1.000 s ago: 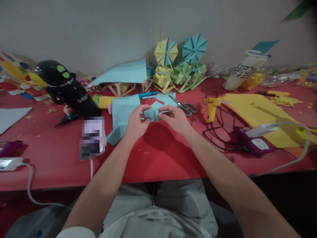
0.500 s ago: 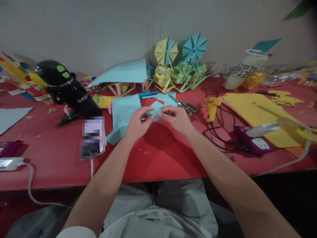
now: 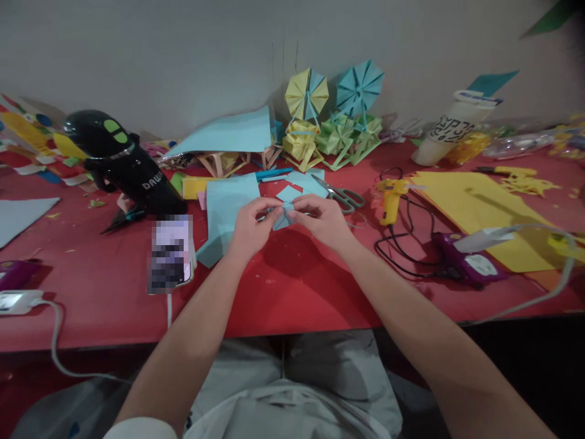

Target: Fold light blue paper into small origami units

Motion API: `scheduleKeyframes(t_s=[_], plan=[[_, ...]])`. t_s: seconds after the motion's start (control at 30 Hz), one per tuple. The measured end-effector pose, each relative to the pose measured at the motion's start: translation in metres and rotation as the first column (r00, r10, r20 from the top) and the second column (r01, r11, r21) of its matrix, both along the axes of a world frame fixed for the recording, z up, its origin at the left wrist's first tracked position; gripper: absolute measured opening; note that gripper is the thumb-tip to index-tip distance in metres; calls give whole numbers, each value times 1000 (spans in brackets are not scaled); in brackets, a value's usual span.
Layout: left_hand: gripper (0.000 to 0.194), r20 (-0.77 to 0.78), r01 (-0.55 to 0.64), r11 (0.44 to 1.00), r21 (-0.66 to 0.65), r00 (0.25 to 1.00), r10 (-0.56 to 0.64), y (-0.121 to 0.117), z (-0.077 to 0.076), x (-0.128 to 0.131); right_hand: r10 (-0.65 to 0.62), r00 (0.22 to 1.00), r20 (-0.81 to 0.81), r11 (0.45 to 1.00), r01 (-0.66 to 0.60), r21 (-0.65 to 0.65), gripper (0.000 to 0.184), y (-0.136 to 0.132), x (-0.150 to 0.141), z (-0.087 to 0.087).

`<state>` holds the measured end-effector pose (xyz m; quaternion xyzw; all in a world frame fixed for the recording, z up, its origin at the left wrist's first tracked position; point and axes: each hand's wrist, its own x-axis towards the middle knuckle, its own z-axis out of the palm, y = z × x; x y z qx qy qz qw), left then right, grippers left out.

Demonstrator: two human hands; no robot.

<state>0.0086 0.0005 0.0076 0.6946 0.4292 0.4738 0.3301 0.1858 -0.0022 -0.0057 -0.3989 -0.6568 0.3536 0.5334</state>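
A small folded piece of light blue paper (image 3: 282, 221) is held above the red table between both hands. My left hand (image 3: 254, 224) pinches its left side with thumb and fingers. On its right side, my right hand (image 3: 322, 221) grips it the same way, the thumbs close together. The fingers cover much of the folds. Behind the hands lie blue paper scraps (image 3: 289, 192). A larger blue sheet (image 3: 228, 201) rests beside my left hand, and scissors (image 3: 346, 199) lie just beyond my right hand.
A black bottle (image 3: 137, 177) and a phone (image 3: 170, 253) are at left. To the right are a yellow glue gun (image 3: 390, 201) with its cord, a purple power block (image 3: 473, 262), yellow sheets (image 3: 484, 213) and a cup (image 3: 450, 131). Folded paper models (image 3: 306, 143) stand along the wall.
The blue paper has turned and changed shape between my fingers, and its lower part now points down toward me. Both thumbs have shifted inward along it. Everything else stays put.
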Motion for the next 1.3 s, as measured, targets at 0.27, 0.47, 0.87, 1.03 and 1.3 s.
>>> scheduleKeyframes(t_s=[0.27,0.47,0.87,1.03,1.3], plan=[[13,-1,8,1000,27,1000,-8,0,0,-1,-13,1000,14,1000,12,21,27,-1,-1,-1],[8,34,16,999,48,999,-17,1,-2,-1,-84,990,116,989,69,132,24,-6,-2,4],[6,28,4,992,127,1000,-8,3,-6,-2,-53,990,129,972,22,235,17,-4,-4,1],[5,-5,9,992,129,1000,-9,2,-6,-1,-114,982,148,955,68,288,12,-3,-2,2],[9,-130,26,972,232,991,4,2,-7,-2,-106,987,120,975,79,208,13,-4,-5,2]])
